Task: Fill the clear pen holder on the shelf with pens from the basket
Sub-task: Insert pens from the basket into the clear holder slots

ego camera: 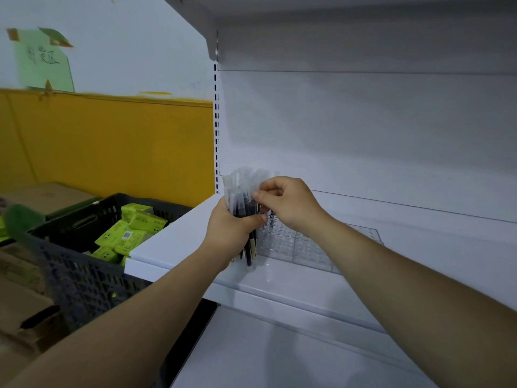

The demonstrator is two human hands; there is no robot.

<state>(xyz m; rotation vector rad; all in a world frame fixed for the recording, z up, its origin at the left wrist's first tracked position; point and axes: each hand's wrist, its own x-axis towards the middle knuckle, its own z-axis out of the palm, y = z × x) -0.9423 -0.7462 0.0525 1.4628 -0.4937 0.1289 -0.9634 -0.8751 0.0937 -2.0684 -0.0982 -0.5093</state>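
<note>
My left hand [233,229] is gripping a bundle of dark-barrelled, clear-capped pens [242,191], hiding their middles; my right hand [285,204] is pinching one blurred cap. Just behind, the clear perforated plastic pen holder [313,247] is lying on the white shelf [173,239], its left end hidden.

A pale green paper sheet [42,61] with handwritten characters is fixed to the white wall [126,37] at the far left, with brown tape at its corners. Below it runs a yellow panel [112,141]. Bright green packets [131,231] printed with small faces lie heaped at the left, some tilted. A brown cardboard box [47,196] sits beyond them, and more cardboard [22,312] lies nearer, at the left edge. A blurred dark green rounded shape [22,219] shows between the two.
</note>
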